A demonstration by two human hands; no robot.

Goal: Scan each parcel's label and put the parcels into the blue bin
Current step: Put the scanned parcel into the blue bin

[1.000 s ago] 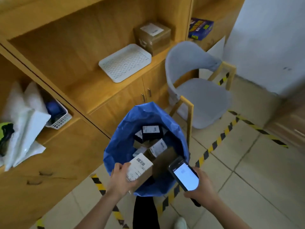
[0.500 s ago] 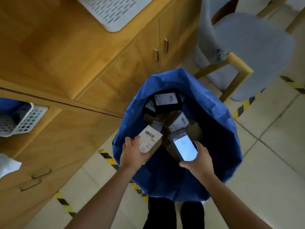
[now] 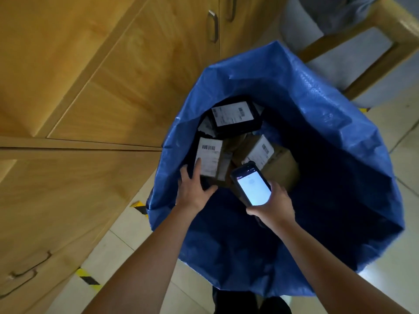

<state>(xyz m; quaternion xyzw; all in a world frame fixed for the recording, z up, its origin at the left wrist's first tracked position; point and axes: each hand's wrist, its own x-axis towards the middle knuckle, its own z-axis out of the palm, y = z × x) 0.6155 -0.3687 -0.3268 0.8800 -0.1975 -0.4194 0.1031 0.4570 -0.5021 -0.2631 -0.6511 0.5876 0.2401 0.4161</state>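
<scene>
Step in hand: we place a parcel (image 3: 209, 158) in the blue bin (image 3: 317, 109).

The left hand (image 3: 195, 189) reaches inside the bin with fingers (image 3: 198, 165) spread and straight, one lying on the parcel's white barcode label (image 3: 208, 152); we see no finger curled round the box. The right hand (image 3: 272, 206) is clamped round the scanner (image 3: 251, 186), screen lit, held over the bin mouth. The parcel is a small box, label up, beside a black parcel (image 3: 233, 116) and a brown carton (image 3: 281, 171). The interior is dark, so we cannot tell whether the parcel rests fully on the pile. We judge the deposit nearly complete. The next move calls for lifting the left hand out past the rim and taking up the next unscanned parcel.
</scene>
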